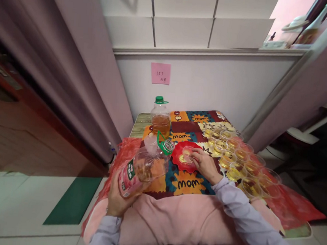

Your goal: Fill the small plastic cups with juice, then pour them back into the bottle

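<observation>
My left hand (pixel 118 198) is wrapped round the base of a large clear plastic bottle (pixel 145 166) with a pink label and amber liquid. The bottle is tilted, its open green-ringed neck (pixel 165 145) aimed toward a red plate (pixel 179 158). My right hand (pixel 204 162) grips a small clear plastic cup (pixel 188 153) that sits on the red plate. The plate rests on a colourful cloth printed with "MOM" (pixel 189 184).
A second bottle with a green cap (pixel 160 116) stands upright at the back of the low table. Several clear cups holding yellow liquid (pixel 240 163) are lined up on the right. A pink cushion (pixel 178 219) lies across my lap. Red plastic sheeting (pixel 293 210) hangs off the table.
</observation>
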The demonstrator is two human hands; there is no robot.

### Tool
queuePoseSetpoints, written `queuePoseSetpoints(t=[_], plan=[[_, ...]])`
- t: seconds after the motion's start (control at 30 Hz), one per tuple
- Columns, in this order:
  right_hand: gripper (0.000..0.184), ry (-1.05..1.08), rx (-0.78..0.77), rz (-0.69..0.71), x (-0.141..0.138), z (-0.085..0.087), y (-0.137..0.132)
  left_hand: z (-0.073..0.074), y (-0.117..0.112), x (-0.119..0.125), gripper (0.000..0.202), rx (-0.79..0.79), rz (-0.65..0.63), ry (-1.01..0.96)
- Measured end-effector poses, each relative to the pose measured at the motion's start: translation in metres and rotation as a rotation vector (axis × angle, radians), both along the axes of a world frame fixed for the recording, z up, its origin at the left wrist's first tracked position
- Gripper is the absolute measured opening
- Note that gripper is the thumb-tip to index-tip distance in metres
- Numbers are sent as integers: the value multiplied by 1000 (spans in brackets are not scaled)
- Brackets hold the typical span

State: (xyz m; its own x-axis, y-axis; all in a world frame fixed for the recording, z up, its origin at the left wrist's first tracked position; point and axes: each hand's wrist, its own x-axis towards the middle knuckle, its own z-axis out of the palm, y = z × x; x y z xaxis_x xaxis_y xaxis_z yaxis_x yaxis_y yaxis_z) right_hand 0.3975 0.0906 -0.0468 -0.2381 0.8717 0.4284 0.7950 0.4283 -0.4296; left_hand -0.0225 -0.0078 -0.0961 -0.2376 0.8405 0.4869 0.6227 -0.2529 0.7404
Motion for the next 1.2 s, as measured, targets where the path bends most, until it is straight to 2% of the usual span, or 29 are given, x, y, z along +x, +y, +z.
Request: queuePoseSetpoints(t=[0.07, 0.13, 0.27, 0.4, 0.47, 0.53, 0.67, 0.77, 0.87, 1.03, 1.13, 1.2], plan=[[22, -40, -10, -30, -4, -11, 0, -2, -1, -5, 120, -5, 0, 19], [23, -53, -12, -56, -6, -15, 1, -3, -2, -9, 120, -14, -2, 41], [27, -7, 12, -71, -5, -9, 1, 0, -3, -7, 117, 7, 17, 55], [42, 80, 71, -134, 0, 0, -7, 7, -5, 1, 115, 0, 37, -4], [49, 150, 87, -191, 5, -3, -10, 10, -7, 3, 115, -34, 48, -26], [57, 217, 88, -263, 11, -12, -11, 12, -10, 3, 116, -55, 54, -29], [64, 277, 66, -453, 19, -43, -10, 11, -14, 2, 116, -60, 72, -17], [61, 324, -30, -479, 19, -63, -10, 11, -14, 3, 116, -71, 62, -25], [59, 351, -130, -463, 14, -71, -11, 17, -12, 6, 117, -83, 40, -23], [61, 377, -187, -449, 7, -65, -16, 28, -8, 12, 115, -53, 5, 54], [68, 444, -146, -483, 1, -49, -25, 29, -7, 12, 117, -36, -2, 108], [75, 564, -96, -502, -7, -33, -36, 28, -7, 11, 117, -48, -2, 107]])
